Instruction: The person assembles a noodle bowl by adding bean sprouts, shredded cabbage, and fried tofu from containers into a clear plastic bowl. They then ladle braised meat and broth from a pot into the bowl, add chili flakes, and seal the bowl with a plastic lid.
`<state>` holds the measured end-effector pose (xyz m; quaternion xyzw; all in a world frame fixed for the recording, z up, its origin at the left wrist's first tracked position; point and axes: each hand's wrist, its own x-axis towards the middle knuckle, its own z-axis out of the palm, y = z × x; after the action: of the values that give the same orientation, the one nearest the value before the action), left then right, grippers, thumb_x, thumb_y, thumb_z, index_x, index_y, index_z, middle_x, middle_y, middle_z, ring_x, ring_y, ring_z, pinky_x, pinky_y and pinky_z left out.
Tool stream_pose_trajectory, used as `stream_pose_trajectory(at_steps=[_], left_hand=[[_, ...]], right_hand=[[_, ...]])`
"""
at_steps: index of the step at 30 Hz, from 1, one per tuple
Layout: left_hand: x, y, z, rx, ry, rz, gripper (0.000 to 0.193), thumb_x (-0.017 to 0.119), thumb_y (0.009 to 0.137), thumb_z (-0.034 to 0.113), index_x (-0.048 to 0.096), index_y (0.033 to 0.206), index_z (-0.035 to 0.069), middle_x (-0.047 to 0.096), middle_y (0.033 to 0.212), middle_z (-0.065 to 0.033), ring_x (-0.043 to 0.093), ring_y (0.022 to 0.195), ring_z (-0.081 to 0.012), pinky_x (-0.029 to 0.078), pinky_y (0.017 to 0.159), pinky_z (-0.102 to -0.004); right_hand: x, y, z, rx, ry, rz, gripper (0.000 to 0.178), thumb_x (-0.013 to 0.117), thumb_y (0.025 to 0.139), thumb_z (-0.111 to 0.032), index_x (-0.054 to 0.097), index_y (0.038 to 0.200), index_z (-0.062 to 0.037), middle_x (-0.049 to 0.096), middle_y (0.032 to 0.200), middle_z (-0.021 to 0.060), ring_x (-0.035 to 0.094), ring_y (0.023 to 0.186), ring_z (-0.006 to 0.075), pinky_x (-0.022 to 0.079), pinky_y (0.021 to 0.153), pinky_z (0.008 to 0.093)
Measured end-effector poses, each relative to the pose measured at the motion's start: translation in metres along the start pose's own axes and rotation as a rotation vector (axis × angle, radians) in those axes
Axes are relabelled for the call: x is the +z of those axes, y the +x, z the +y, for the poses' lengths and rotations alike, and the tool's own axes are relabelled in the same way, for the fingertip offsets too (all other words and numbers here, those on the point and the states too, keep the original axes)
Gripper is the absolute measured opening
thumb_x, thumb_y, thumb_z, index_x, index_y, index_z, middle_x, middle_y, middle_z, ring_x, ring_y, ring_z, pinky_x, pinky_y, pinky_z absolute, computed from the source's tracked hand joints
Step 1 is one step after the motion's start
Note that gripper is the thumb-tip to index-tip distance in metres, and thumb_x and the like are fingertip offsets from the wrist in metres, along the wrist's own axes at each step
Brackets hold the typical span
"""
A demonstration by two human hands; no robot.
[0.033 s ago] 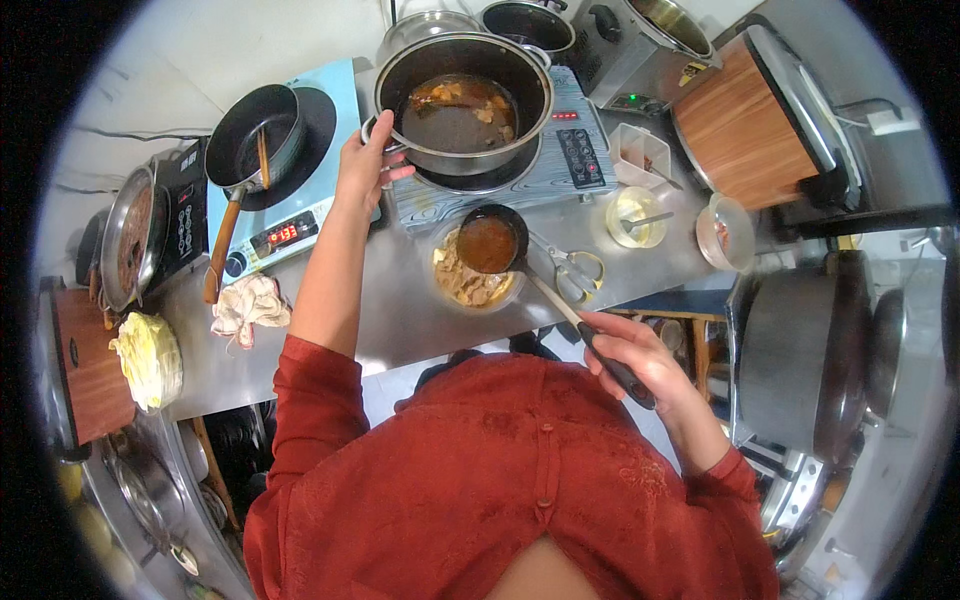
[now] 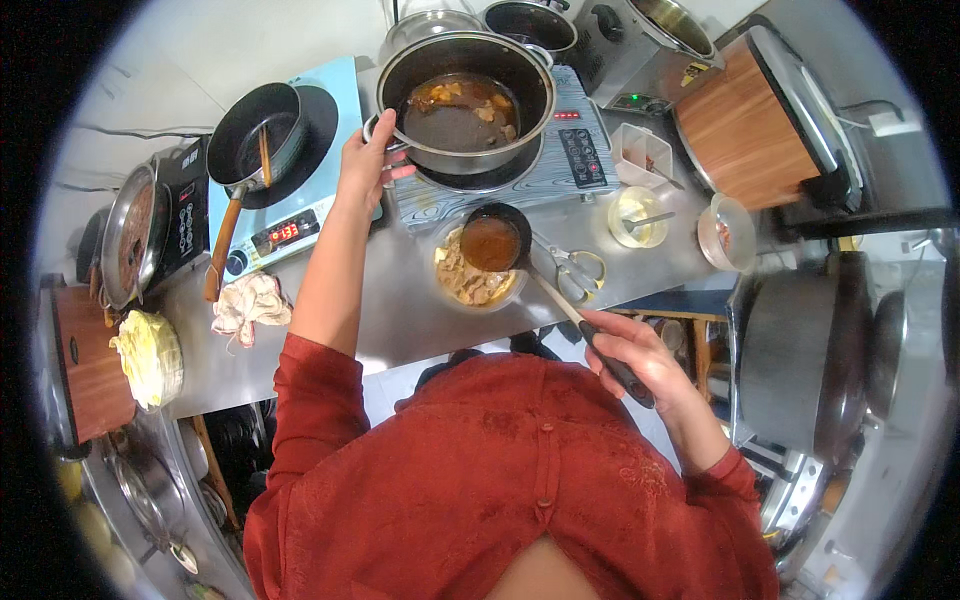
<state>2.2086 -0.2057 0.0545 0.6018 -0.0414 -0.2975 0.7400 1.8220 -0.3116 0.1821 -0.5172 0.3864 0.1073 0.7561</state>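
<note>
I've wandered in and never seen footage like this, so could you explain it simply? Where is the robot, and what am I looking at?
There is no robot here, just a person using two bare hands. The view comes from a wide fisheye camera worn on the head, looking down, which is why straight edges bend.

The left hand holds a big pot at its left handle. The right hand grips a ladle by its handle; its cup holds brown liquid, over a bowl of brownish pieces.

On the metal counter you can also see scissors, a crumpled cloth, cabbage, and a blue cooktop carrying a pan.
</note>
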Motion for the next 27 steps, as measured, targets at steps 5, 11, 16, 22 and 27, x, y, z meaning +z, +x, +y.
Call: stream_pose_trajectory(at_steps=[5, 11, 16, 22, 27], left_hand=[[-0.004, 0.002, 0.0, -0.011, 0.083, -0.003, 0.06, 0.071, 0.086, 0.047, 0.057, 0.121, 0.001, 0.063, 0.105, -0.0092, 0.065, 0.081, -0.02, 0.062, 0.06, -0.0335], [-0.006, 0.005, 0.0, -0.02, 0.095, -0.02, 0.057, 0.073, 0.085, 0.049, 0.059, 0.112, 0.001, 0.062, 0.097, -0.0063, 0.062, 0.072, -0.0159, 0.06, 0.058, -0.0336], [-0.007, 0.006, 0.001, -0.009, 0.145, -0.027, 0.058, 0.071, 0.087, 0.047, 0.057, 0.116, -0.002, 0.063, 0.101, -0.0112, 0.066, 0.077, -0.0188, 0.062, 0.059, -0.0324], [-0.002, 0.007, 0.0, 0.015, -0.04, -0.017, 0.045, 0.075, 0.086, 0.034, 0.058, 0.104, -0.004, 0.058, 0.092, -0.0072, 0.062, 0.069, -0.0196, 0.063, 0.056, -0.0332], [0.003, -0.009, 0.002, 0.056, -0.12, -0.025, 0.037, 0.072, 0.089, 0.026, 0.058, 0.105, -0.004, 0.062, 0.093, -0.0092, 0.066, 0.072, -0.0196, 0.064, 0.057, -0.0325]], right_hand=[[-0.008, 0.004, 0.008, -0.057, -0.17, 0.018, 0.049, 0.057, 0.095, -0.013, 0.047, 0.142, -0.003, 0.059, 0.079, 0.0045, 0.056, 0.055, 0.0119, 0.044, 0.046, 0.0243], [-0.014, 0.01, 0.027, -0.353, -0.612, 0.102, 0.049, 0.062, 0.091, -0.01, 0.05, 0.139, -0.0044, 0.067, 0.091, 0.0088, 0.066, 0.077, 0.0184, 0.053, 0.069, 0.0326], [-0.007, 0.004, 0.036, -0.683, -1.094, 0.198, 0.054, 0.065, 0.084, -0.009, 0.052, 0.136, -0.0042, 0.067, 0.098, 0.0178, 0.067, 0.084, 0.0361, 0.052, 0.076, 0.0427], [0.007, -0.017, 0.018, -0.604, -1.419, 0.278, 0.055, 0.067, 0.082, -0.008, 0.053, 0.135, -0.0045, 0.064, 0.09, 0.0184, 0.065, 0.079, 0.0374, 0.053, 0.07, 0.044], [0.014, -0.007, -0.024, -0.75, -0.848, 0.359, 0.051, 0.065, 0.087, -0.008, 0.052, 0.136, -0.0023, 0.065, 0.112, 0.0258, 0.066, 0.101, 0.0405, 0.054, 0.084, 0.0386]])
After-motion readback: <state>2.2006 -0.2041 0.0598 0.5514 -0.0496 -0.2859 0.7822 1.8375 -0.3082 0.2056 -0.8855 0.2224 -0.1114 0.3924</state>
